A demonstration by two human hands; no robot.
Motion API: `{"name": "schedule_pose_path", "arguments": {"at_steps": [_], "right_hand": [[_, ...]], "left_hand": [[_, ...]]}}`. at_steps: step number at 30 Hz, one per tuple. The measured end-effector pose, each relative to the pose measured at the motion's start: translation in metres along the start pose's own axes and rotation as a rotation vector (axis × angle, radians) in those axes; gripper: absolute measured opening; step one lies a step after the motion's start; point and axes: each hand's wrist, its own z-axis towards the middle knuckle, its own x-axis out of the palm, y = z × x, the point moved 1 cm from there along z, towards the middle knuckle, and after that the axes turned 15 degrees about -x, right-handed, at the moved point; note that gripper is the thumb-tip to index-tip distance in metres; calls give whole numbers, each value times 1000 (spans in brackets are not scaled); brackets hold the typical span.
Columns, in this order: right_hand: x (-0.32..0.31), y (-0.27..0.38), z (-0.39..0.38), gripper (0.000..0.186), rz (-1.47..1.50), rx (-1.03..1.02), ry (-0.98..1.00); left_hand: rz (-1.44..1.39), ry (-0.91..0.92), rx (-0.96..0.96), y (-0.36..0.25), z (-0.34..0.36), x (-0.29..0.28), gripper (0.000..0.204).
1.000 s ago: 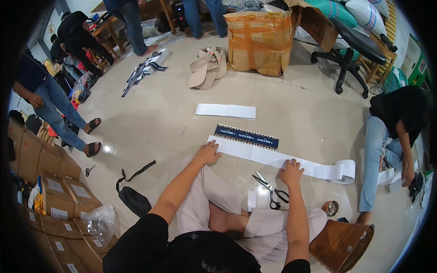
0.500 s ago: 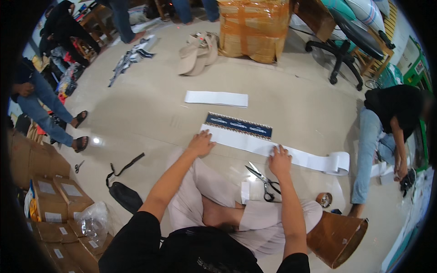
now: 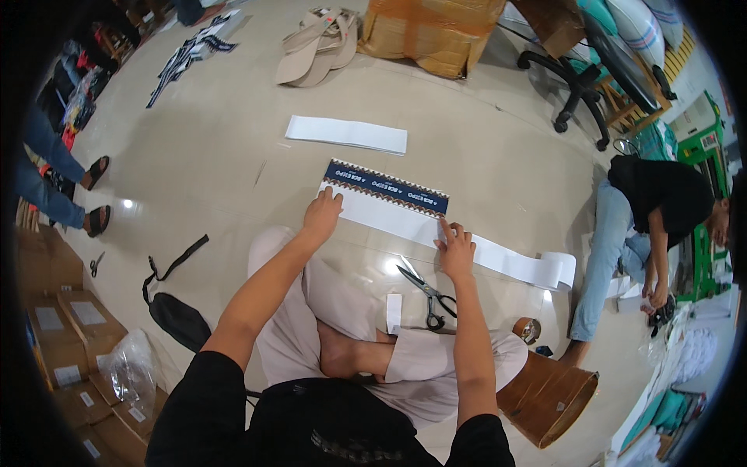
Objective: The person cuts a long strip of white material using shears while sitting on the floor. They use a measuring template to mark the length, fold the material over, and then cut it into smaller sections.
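Note:
A long white strip (image 3: 389, 217) lies on the floor before my crossed legs, its right end wound into a loose roll (image 3: 555, 271). Along its far edge sits a dark blue printed strip (image 3: 387, 188) with patterned borders. My left hand (image 3: 322, 215) rests open near the left end, fingertips on the white strip by the blue one's lower edge. At the blue strip's right lower corner, my right hand (image 3: 457, 247) presses with fingers apart and slightly bent, index stretched out. Large black-handled scissors (image 3: 428, 296) lie beside my right forearm, next to a small white piece (image 3: 394, 313).
Beyond lies a flat white stack of strips (image 3: 346, 134). Beige caps (image 3: 317, 48) and a taped carton (image 3: 428, 35) are farther off. A roll of tape (image 3: 527, 331) and a brown container (image 3: 548, 397) stand at my right knee; another person (image 3: 661, 202) sits right. A black pouch (image 3: 179, 321) lies left.
My right hand has slid left along the white strip to the blue strip's corner, its fingers now more bent. More of the blue strip's lower border shows. The whole view has shifted.

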Motion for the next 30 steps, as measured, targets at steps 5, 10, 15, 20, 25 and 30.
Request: {"name": "schedule_pose_path", "arguments": {"at_steps": [5, 10, 15, 20, 25, 30], "right_hand": [[-1, 0, 8, 71, -22, 40, 90], [-3, 0, 10, 69, -41, 37, 154], [0, -1, 12, 67, -29, 39, 154], [-5, 1, 13, 69, -4, 53, 160], [-5, 1, 13, 69, 10, 49, 138], [-2, 0, 12, 70, 8, 41, 121]], "left_hand": [[-32, -46, -51, 2, -2, 8, 37], [99, 1, -23, 0, 0, 20, 57], [46, 14, -44, 0, 1, 14, 62], [46, 38, -57, -2, 2, 10, 62], [33, 58, -76, -3, 3, 8, 62], [74, 31, -52, 0, 3, 12, 62]]}}
